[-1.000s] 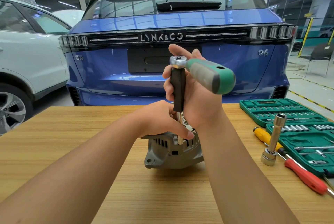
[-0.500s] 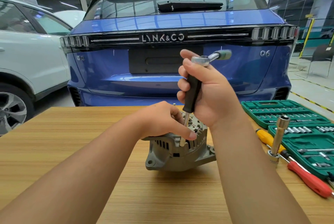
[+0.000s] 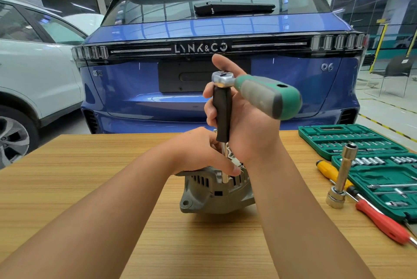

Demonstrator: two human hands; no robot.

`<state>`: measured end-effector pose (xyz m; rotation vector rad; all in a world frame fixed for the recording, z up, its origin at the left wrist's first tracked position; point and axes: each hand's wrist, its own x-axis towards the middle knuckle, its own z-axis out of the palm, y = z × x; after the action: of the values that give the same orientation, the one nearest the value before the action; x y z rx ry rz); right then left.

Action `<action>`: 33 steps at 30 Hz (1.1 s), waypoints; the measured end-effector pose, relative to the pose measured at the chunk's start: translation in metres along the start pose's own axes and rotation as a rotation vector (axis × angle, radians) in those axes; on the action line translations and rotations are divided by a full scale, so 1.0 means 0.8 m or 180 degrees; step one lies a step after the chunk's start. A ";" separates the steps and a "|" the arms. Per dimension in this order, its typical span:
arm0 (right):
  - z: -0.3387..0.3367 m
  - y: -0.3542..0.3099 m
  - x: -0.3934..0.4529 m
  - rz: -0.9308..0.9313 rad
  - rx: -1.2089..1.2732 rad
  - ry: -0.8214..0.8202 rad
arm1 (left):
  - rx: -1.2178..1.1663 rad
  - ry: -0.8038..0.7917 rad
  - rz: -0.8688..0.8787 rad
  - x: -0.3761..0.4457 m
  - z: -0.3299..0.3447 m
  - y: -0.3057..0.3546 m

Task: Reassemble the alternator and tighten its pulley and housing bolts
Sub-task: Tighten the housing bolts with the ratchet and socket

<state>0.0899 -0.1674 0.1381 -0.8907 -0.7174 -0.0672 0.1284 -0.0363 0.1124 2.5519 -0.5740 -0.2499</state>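
bare counter (image 3: 67, 188) fills the left and lower middle of the frame, open for a hand to pass. at centre the alternator (image 3: 214, 190) blocks the way. on the right, a standing socket extension (image 3: 343, 177), two screwdrivers (image 3: 372, 213) and the green socket case (image 3: 370, 157) crowd the edge.

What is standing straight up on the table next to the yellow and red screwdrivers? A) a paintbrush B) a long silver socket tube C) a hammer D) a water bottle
B: a long silver socket tube stands upright on the table, right beside the yellow screwdriver and the red screwdriver, in front of the green tool case.
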 end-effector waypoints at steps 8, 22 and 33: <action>0.002 -0.001 0.003 0.0125 -0.0199 0.0335 | -0.0028 0.0002 -0.0031 -0.005 -0.001 0.004; 0.000 0.001 0.002 -0.0405 -0.1062 0.0354 | -0.0162 -0.0107 -0.0078 -0.003 -0.003 0.005; -0.003 0.006 0.003 -0.0066 -0.0228 -0.0140 | -0.0049 -0.0051 -0.0105 -0.007 -0.002 0.005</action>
<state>0.0945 -0.1658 0.1353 -0.9558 -0.7691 -0.0926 0.1226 -0.0365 0.1159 2.5484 -0.5345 -0.2853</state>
